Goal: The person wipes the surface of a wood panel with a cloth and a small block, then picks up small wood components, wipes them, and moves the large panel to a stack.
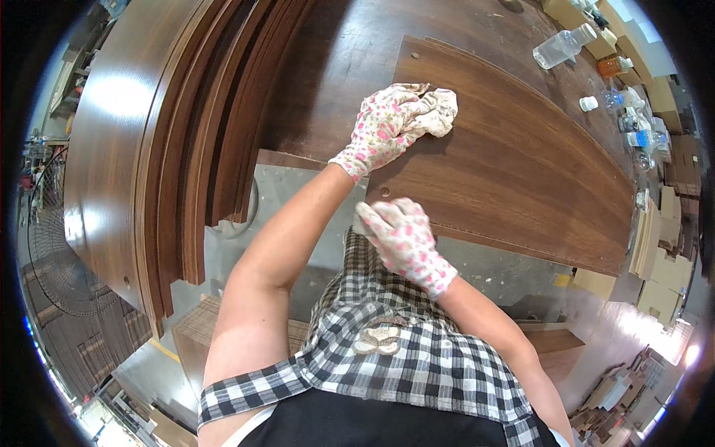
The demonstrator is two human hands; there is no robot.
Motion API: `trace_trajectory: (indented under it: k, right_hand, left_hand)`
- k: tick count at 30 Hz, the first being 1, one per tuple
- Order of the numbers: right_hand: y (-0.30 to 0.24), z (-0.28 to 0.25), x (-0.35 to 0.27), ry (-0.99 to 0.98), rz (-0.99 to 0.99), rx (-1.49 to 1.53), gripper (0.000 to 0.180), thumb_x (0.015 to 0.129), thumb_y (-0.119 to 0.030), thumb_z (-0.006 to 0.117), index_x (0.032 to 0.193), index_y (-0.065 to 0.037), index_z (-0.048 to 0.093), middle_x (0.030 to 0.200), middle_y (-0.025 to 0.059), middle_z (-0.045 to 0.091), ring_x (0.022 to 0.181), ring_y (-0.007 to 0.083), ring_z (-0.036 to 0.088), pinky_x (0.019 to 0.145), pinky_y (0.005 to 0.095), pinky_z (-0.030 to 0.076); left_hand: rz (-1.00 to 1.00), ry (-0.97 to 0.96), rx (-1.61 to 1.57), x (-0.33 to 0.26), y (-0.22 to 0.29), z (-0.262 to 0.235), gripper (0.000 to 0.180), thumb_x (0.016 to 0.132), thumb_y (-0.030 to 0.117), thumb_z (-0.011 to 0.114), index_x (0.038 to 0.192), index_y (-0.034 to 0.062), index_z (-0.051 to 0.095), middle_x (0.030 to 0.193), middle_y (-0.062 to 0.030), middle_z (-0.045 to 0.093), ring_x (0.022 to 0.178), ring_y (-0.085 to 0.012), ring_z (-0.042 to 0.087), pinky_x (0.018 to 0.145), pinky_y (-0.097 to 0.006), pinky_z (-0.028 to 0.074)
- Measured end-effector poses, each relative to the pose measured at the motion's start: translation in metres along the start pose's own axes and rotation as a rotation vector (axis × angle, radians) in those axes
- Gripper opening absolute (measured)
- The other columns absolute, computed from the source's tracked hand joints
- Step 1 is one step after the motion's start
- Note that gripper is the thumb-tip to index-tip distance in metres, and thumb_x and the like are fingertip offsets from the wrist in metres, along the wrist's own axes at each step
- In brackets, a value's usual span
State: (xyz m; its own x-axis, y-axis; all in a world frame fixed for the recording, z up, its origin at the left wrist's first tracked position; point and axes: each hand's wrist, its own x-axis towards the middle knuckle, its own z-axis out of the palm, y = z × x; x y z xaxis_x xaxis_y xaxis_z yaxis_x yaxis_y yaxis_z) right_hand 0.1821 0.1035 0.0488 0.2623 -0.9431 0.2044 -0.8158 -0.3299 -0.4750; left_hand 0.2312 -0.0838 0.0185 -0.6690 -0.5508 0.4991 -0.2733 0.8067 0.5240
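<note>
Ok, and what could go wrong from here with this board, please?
The board seems to overhang the near edge of the table, so pressing there might tip it. The clear bottle beyond it might be knocked over if the board shifts under the cloth in the left hand.

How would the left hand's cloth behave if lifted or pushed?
The cloth probably flops, as its crumpled folds look soft. It seems light: a small wad bunched at the left hand. Pushed, it may slide easily; the wooden board looks smooth.
</note>
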Motion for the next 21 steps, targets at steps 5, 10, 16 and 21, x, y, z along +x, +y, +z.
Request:
trace_trajectory:
  k: [5, 10, 16, 21]
  right_hand:
    - [0.016, -0.016, -0.054, 0.091, 0.05, -0.038, 0.06, 0.067, -0.011, 0.07, 0.125, -0.01, 0.055, 0.106, 0.0078, 0.058, 0.097, 0.0284, 0.056, 0.087, 0.045, 0.044]
    - [-0.003, 0.005, 0.009, -0.012, -0.008, 0.023, 0.054, 0.072, -0.015, 0.067, 0.124, -0.01, 0.054, 0.106, 0.009, 0.059, 0.096, 0.0292, 0.056, 0.086, 0.0442, 0.044]
    - [0.014, -0.028, -0.055, 0.062, 0.091, -0.025, 0.054, 0.07, -0.014, 0.068, 0.122, -0.009, 0.056, 0.105, 0.0077, 0.059, 0.095, 0.0288, 0.056, 0.083, 0.044, 0.044]
    - [-0.002, -0.003, -0.005, 0.036, 0.029, -0.022, 0.051, 0.072, -0.016, 0.069, 0.121, -0.008, 0.057, 0.104, 0.0088, 0.058, 0.091, 0.0299, 0.056, 0.081, 0.0428, 0.045]
  left_hand:
    - [-0.007, 0.042, -0.043, -0.005, -0.002, -0.011, 0.035, 0.08, 0.022, 0.069, 0.114, 0.0125, 0.066, 0.119, -0.0087, 0.061, 0.116, -0.0297, 0.053, 0.1, -0.041, 0.041]
    - [-0.011, 0.012, -0.026, 0.002, 0.001, -0.003, 0.036, 0.078, 0.02, 0.069, 0.114, 0.0138, 0.066, 0.122, -0.01, 0.06, 0.117, -0.0301, 0.052, 0.101, -0.041, 0.041]
    - [-0.008, 0.016, -0.022, -0.008, -0.005, -0.012, 0.038, 0.076, 0.02, 0.07, 0.113, 0.015, 0.065, 0.124, -0.0062, 0.06, 0.117, -0.0276, 0.052, 0.1, -0.04, 0.042]
    - [0.018, 0.02, 0.004, 0.001, 0.004, -0.002, 0.037, 0.078, 0.023, 0.068, 0.114, 0.0151, 0.064, 0.126, -0.0061, 0.059, 0.118, -0.0273, 0.052, 0.1, -0.04, 0.041]
